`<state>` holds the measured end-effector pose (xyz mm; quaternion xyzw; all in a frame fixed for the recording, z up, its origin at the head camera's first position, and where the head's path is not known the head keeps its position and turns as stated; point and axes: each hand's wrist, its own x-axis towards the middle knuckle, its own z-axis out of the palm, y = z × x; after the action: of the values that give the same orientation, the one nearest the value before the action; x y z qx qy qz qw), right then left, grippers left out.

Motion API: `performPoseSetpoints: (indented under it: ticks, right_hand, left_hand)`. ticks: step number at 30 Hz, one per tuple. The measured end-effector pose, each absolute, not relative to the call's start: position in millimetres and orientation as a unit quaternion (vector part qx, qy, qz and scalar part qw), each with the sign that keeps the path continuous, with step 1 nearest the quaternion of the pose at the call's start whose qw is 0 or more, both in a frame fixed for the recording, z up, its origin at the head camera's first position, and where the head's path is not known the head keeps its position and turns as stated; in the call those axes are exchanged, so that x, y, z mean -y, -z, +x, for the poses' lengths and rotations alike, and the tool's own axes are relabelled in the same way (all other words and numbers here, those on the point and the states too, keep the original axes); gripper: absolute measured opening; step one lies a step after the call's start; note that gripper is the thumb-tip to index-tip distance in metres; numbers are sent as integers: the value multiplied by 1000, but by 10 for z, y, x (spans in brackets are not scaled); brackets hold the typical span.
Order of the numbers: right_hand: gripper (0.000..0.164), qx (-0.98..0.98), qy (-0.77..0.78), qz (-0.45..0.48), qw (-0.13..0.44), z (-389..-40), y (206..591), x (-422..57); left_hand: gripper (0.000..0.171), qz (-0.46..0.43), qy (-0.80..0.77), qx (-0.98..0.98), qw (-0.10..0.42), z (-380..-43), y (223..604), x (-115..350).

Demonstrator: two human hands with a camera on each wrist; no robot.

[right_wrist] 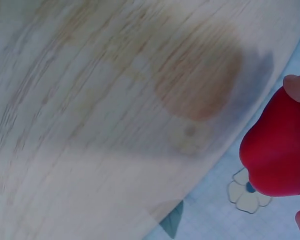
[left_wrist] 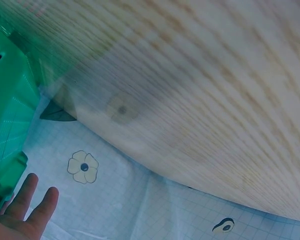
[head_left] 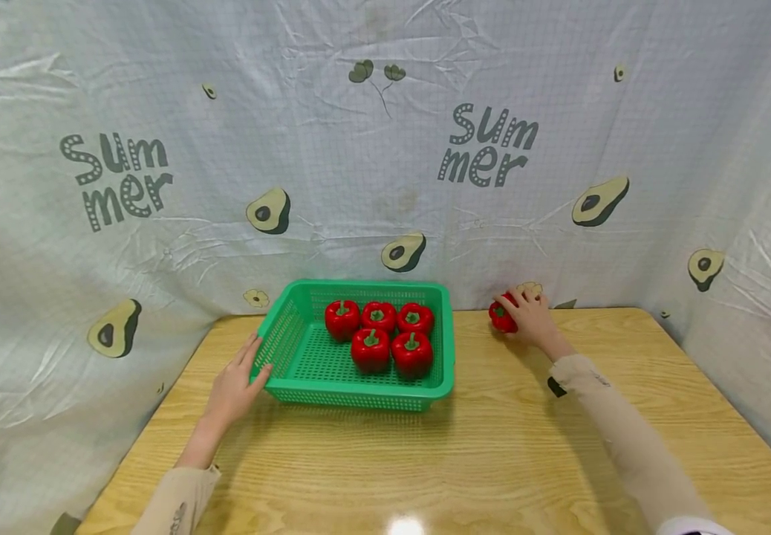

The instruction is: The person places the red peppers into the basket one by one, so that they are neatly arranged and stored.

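Observation:
A green plastic basket stands on the table with several red bell peppers in it, gathered toward its middle and right, stems up. My left hand rests against the basket's left side near the front corner, fingers fairly straight; its fingertips show beside the green wall in the left wrist view. Off to the right of the basket, near the table's back edge, my right hand grips another red bell pepper from above and the side. Part of that pepper is hidden by the fingers in the head view.
The wooden table ends at the back against a hanging white cloth printed with avocados and lettering. Bare tabletop lies between the basket and the right hand and along the front.

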<state>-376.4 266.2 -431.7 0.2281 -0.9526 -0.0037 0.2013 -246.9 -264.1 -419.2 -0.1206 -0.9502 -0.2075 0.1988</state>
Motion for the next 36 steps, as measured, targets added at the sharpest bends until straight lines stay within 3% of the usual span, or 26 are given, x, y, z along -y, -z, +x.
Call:
performPoseSetpoints:
  ticks: [36]
  right_hand:
    - [80, 908, 4, 320, 271, -3285, 3873, -2395]
  left_hand:
    - [55, -116, 207, 953, 188, -2457, 4170, 2631]
